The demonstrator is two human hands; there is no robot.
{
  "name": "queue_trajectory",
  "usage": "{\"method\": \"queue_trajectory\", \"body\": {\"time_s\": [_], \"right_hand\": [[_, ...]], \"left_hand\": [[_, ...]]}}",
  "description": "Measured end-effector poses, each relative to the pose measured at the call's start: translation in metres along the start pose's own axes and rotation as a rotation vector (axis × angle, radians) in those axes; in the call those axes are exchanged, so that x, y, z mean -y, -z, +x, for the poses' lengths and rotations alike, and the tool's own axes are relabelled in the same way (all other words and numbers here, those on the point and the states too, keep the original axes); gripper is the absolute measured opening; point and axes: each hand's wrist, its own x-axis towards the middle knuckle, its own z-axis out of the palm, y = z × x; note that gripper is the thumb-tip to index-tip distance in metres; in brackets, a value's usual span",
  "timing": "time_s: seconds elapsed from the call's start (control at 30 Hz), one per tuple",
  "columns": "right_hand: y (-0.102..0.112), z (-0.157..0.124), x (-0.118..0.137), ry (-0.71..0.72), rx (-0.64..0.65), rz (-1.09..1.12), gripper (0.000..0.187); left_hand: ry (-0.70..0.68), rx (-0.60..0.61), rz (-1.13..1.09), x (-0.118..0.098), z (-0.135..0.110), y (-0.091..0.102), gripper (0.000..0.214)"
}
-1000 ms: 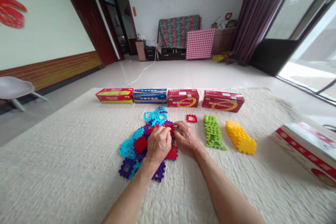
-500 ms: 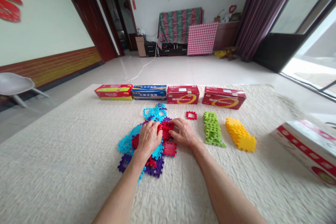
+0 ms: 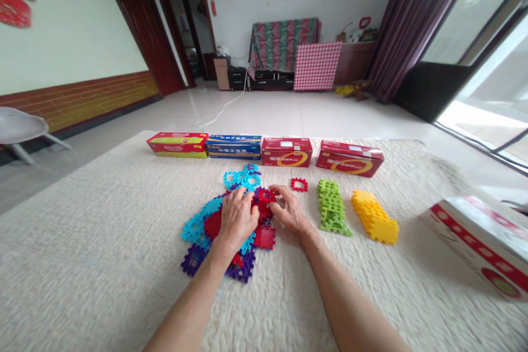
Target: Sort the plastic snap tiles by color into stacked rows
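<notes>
A mixed pile of interlocking plastic tiles lies on the quilted mat, with light-blue tiles [image 3: 212, 206], purple tiles [image 3: 193, 260] and red tiles [image 3: 264, 237]. My left hand [image 3: 239, 214] rests over the middle of it, fingers bent and apart, touching red tiles; its palm hides part of the pile. At the pile's right side my right hand [image 3: 289, 210] has its thumb and fingertips at the edge of a red tile [image 3: 265, 196]. One red square frame tile [image 3: 299, 184] lies alone beyond the right hand. To the right are a row of green tiles [image 3: 331, 206] and a row of yellow tiles [image 3: 374, 215].
Along the mat's far side stand a red-and-yellow box [image 3: 178, 144], a blue box [image 3: 234, 147] and two red boxes, one [image 3: 286, 152] beside the other [image 3: 350, 158]. A larger white-and-red box [image 3: 480, 247] sits at the right. A white chair [image 3: 22, 126] is at the left.
Both hands stay at the pile. Their fingertips have drawn slightly apart, and more of the red tiles shows between them. The camera view has shifted a little.
</notes>
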Motion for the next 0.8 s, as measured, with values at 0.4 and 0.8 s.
{"method": "queue_trajectory", "body": {"time_s": [0.4,0.8], "right_hand": [[-0.004,0.002,-0.010,-0.091,-0.346,0.091,0.039],[-0.005,-0.001,-0.006,-0.049,-0.186,-0.187,0.034]], "left_hand": [[-0.051,0.143,-0.039,-0.035,0.026,-0.009,0.057],[-0.133,0.290,0.062,-0.027,0.019,-0.002,0.031]]}}
